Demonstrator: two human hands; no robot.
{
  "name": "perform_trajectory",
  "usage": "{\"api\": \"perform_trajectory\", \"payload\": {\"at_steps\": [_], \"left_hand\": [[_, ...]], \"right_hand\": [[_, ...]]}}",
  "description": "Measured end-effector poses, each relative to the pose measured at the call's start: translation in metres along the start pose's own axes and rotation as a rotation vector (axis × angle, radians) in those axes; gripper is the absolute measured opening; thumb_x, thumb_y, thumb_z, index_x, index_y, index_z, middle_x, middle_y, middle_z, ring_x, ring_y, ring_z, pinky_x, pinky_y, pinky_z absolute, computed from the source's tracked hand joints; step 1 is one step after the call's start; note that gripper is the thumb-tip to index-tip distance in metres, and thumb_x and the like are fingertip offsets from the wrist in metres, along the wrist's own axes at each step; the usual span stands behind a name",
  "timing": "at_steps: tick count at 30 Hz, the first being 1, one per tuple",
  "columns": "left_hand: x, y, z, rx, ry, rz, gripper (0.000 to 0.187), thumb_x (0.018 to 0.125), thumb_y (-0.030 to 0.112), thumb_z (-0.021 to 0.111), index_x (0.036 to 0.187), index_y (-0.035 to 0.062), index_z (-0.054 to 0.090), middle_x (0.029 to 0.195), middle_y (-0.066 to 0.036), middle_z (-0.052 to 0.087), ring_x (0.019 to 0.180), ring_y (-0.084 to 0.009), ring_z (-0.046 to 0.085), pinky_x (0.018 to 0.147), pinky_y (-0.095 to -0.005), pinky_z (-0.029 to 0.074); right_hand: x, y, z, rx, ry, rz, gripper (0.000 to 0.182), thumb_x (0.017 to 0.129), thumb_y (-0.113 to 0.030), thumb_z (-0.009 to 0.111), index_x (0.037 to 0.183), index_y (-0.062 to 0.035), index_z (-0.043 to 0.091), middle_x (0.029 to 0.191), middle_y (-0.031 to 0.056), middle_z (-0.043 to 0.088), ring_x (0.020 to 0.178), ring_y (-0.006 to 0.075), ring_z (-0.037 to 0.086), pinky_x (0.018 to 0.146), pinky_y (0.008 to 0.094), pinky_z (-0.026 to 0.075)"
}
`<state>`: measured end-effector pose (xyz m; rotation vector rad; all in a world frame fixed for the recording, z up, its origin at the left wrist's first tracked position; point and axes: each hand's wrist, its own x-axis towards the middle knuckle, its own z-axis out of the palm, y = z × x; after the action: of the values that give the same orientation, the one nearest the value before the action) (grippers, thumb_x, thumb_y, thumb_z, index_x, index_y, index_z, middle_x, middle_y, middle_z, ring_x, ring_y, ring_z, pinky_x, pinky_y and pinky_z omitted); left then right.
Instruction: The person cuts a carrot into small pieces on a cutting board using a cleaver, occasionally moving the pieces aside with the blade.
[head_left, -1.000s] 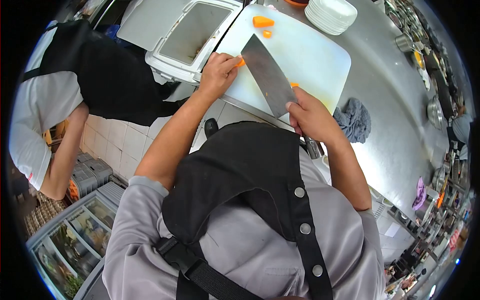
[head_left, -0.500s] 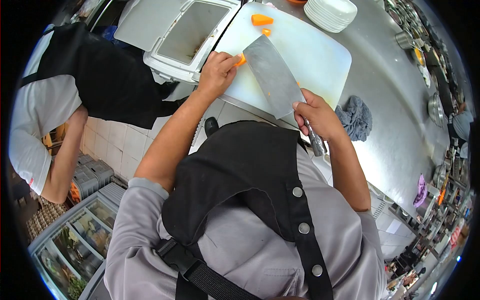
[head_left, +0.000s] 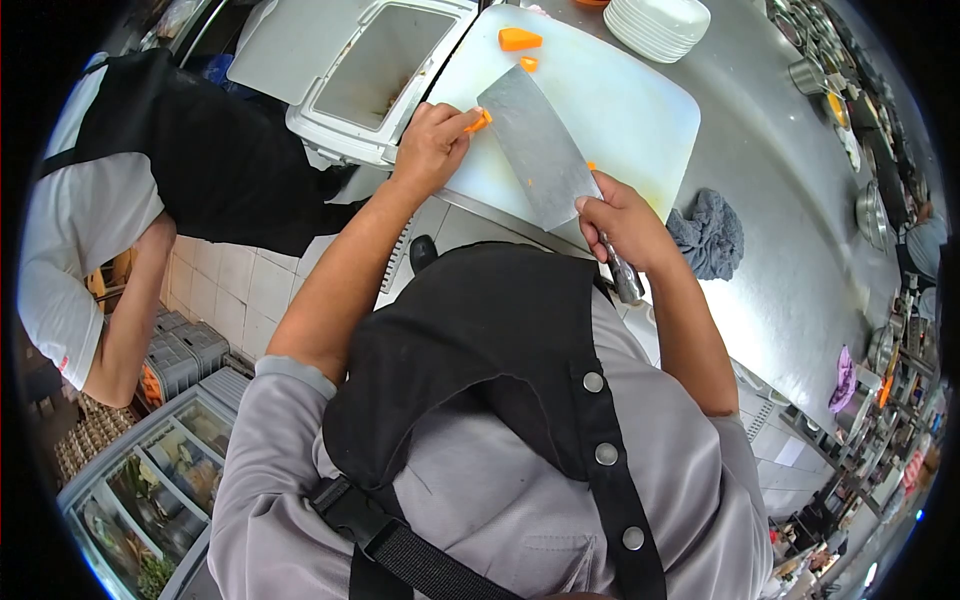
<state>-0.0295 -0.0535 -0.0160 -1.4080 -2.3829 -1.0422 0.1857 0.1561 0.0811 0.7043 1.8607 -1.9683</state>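
Observation:
My right hand (head_left: pixel 622 222) grips the handle of a broad cleaver (head_left: pixel 540 145), its blade slanting over the white cutting board (head_left: pixel 640 110). At the board's left edge, my left hand (head_left: pixel 434 148) pinches a small orange piece of carrot (head_left: pixel 480 121) close beside the blade. Two other carrot pieces lie at the far side of the board: a larger chunk (head_left: pixel 519 39) and a smaller bit (head_left: pixel 528 64). A sliver of orange shows at the blade's right edge, and tiny specks stick to the metal.
An open white bin (head_left: pixel 385 65) stands left of the board. A stack of white plates (head_left: pixel 660 28) sits beyond it, and a crumpled grey cloth (head_left: pixel 708 236) lies on the steel counter (head_left: pixel 780 180). A person in a black apron (head_left: pixel 190 150) stands at left.
The cleaver and my right hand have shifted slightly left and up. The carrot piece in my left hand is turned a little, while my left hand stays almost in place.

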Motion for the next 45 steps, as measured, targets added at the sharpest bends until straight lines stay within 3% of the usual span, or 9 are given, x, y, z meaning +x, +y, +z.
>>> {"api": "perform_trajectory", "payload": {"at_steps": [3,6,8,12,20,27,30,38,45], "left_hand": [[0.0,0.0,0.001,0.019,-0.01,-0.003,0.04,0.083,-0.001,0.071,0.121,0.0107,0.073,0.094,-0.007,0.066,0.088,-0.0271,0.058,0.08,-0.0385,0.049],[0.0,-0.002,0.001,0.007,-0.003,0.015,0.04,0.083,0.0,0.07,0.121,0.0109,0.073,0.093,-0.007,0.065,0.087,-0.0274,0.057,0.08,-0.0387,0.049],[0.0,-0.003,0.002,0.015,0.002,0.032,0.04,0.083,0.0,0.07,0.122,0.0114,0.073,0.093,-0.007,0.065,0.087,-0.0278,0.057,0.08,-0.0388,0.049],[0.001,-0.001,0.001,0.018,-0.007,0.025,0.041,0.083,0.0,0.07,0.122,0.0117,0.073,0.093,-0.007,0.064,0.087,-0.0282,0.056,0.08,-0.039,0.049],[0.001,0.0,0.001,0.015,-0.037,0.005,0.045,0.082,-0.001,0.07,0.125,0.013,0.072,0.09,-0.006,0.061,0.085,-0.0274,0.054,0.079,-0.0385,0.048],[0.003,-0.001,-0.001,0.006,-0.055,0.03,0.048,0.082,-0.001,0.069,0.127,0.0138,0.071,0.089,-0.006,0.059,0.085,-0.0265,0.053,0.079,-0.0377,0.047],[0.003,-0.001,0.0,0.011,-0.062,0.019,0.047,0.084,0.001,0.066,0.127,0.0186,0.071,0.092,-0.004,0.058,0.088,-0.0264,0.052,0.081,-0.0377,0.049],[0.005,0.0,-0.001,0.046,-0.101,0.028,0.051,0.084,0.0,0.068,0.132,0.0178,0.07,0.089,-0.005,0.057,0.085,-0.0258,0.05,0.08,-0.0363,0.047],[0.006,0.0,-0.002,0.053,-0.126,0.013,0.051,0.084,0.001,0.067,0.131,0.0217,0.07,0.09,-0.003,0.055,0.088,-0.025,0.05,0.082,-0.0366,0.05]], "right_hand": [[-0.011,-0.007,0.005,-0.085,-0.001,-0.013,0.033,0.102,-0.015,0.05,0.13,-0.0009,0.055,0.064,0.0,0.052,0.047,0.0089,0.048,0.046,0.0254,0.044],[-0.012,-0.015,0.014,-0.17,0.041,0.002,0.031,0.102,-0.017,0.049,0.127,-0.0009,0.055,0.064,-0.0001,0.052,0.048,0.0095,0.049,0.047,0.027,0.044],[-0.01,-0.02,0.019,-0.322,0.083,-0.012,0.022,0.103,-0.017,0.047,0.114,-0.0004,0.054,0.068,0.0022,0.054,0.049,0.012,0.051,0.049,0.0299,0.046],[0.006,-0.021,0.017,-0.305,0.052,-0.012,0.022,0.102,-0.017,0.048,0.115,-0.0003,0.054,0.068,0.0016,0.054,0.049,0.0112,0.052,0.048,0.0297,0.045],[-0.014,-0.01,-0.003,-0.049,0.013,-0.004,0.024,0.1,-0.014,0.051,0.117,0.001,0.058,0.065,0.0019,0.053,0.046,0.0102,0.049,0.046,0.0282,0.043],[0.02,0.017,-0.018,0.165,-0.049,0.032,0.026,0.099,-0.015,0.053,0.12,0.0002,0.057,0.063,0.0019,0.053,0.046,0.011,0.049,0.046,0.0277,0.042],[0.027,0.02,-0.018,0.249,-0.104,0.015,0.028,0.1,-0.016,0.054,0.123,-0.0004,0.056,0.063,0.0017,0.053,0.045,0.011,0.049,0.046,0.0273,0.042],[-0.01,-0.018,-0.001,-0.101,0.007,0.003,0.027,0.1,-0.014,0.049,0.122,0.0009,0.055,0.067,0.0013,0.053,0.048,0.0111,0.05,0.047,0.0283,0.045],[0.02,-0.018,0.005,-0.223,0.05,-0.021,0.024,0.1,-0.015,0.049,0.117,0.001,0.055,0.068,0.0022,0.054,0.049,0.0109,0.052,0.048,0.0292,0.045]]}}
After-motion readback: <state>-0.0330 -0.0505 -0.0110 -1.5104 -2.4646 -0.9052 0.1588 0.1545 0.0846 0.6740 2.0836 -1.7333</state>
